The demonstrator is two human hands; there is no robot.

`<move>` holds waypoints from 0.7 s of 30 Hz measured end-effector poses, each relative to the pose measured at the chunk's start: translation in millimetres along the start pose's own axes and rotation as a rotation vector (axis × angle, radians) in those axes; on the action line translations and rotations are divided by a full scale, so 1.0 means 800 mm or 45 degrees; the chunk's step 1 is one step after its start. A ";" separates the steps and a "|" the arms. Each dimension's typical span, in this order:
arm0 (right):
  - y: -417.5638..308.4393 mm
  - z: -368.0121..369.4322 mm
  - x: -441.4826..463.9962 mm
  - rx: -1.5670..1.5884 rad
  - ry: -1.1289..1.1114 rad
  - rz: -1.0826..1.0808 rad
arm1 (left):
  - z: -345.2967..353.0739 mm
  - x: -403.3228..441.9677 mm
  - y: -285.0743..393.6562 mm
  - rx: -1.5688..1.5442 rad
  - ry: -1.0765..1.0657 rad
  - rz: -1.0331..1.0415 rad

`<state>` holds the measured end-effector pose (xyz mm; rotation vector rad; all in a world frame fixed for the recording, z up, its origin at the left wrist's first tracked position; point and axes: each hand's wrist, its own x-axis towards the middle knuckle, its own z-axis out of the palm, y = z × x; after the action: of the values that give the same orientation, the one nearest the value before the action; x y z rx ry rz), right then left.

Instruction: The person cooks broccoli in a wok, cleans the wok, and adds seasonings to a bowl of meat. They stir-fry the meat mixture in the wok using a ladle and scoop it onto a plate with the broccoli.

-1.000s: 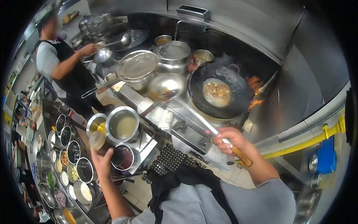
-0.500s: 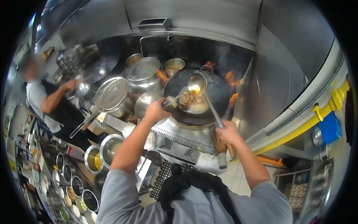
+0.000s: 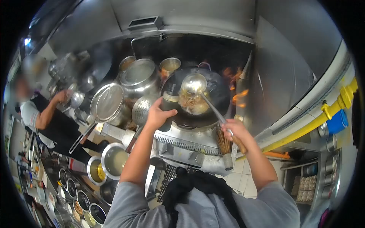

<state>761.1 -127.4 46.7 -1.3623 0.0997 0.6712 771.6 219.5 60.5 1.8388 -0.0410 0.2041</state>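
My left hand (image 3: 157,115) is closed around a dark bottle (image 3: 167,122) with a pale band near its top, held upright at the wok's left front rim. My right hand (image 3: 234,130) grips the wooden end of a ladle (image 3: 216,109). The ladle's shiny bowl appears tipped over above the food. Inside the black wok (image 3: 220,89), brown pieces of food (image 3: 192,104) lie in bubbling liquid. Flames (image 3: 240,98) rise along the wok's right side.
A perforated skimmer (image 3: 142,109), a lidded pot (image 3: 137,81) and a strainer over a pot (image 3: 107,102) stand left of the wok. A bamboo brush (image 3: 224,148) is at the front edge. A co-worker (image 3: 57,117) stands at the left, near bowls of ingredients (image 3: 81,199).
My left hand has turned the bottle from tilted toward the wok to upright. The ladle bowl, which held yellowish liquid, has turned over and lowered toward the food. The view has shifted slightly.
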 end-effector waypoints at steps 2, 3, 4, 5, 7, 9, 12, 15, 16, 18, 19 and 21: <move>0.050 -0.006 0.061 -0.833 0.383 -0.408 | -0.018 -0.040 0.011 -0.186 0.022 -0.042; 0.064 -0.006 0.079 -1.642 0.772 -0.863 | -0.030 -0.058 0.021 -0.148 0.035 -0.054; 0.061 -0.009 0.080 -1.514 0.674 -0.828 | -0.042 -0.074 0.036 -0.071 0.022 -0.126; 0.040 -0.003 0.079 -1.390 0.579 -0.799 | -0.051 -0.081 0.035 0.085 0.037 -0.100; 0.013 0.032 0.042 -0.542 0.406 -0.248 | -0.060 -0.087 0.040 0.423 0.078 -0.112; 0.021 0.042 0.021 -0.409 0.337 -0.310 | -0.061 -0.068 0.009 0.627 -0.004 -0.097; 0.013 0.073 -0.019 -0.320 0.355 -0.242 | -0.037 -0.031 0.004 1.131 -0.166 -0.251; 0.006 0.083 -0.046 -0.289 0.363 -0.226 | -0.019 0.013 -0.031 1.382 -0.256 -0.377; 0.000 0.089 -0.060 -0.317 0.391 -0.234 | -0.018 0.020 -0.031 1.421 -0.210 -0.412; -0.001 0.084 -0.079 -0.291 0.434 -0.263 | -0.019 0.021 -0.034 1.369 -0.111 -0.423; -0.002 0.080 -0.086 -0.257 0.461 -0.294 | -0.025 0.014 -0.027 1.363 -0.116 -0.427; -0.008 0.067 -0.097 -0.239 0.424 -0.275 | -0.043 -0.005 -0.020 0.714 0.000 -0.227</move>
<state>685.0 -107.8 98.9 -1.6307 0.1554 0.2733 765.7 256.8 53.7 2.3859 0.1988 0.0937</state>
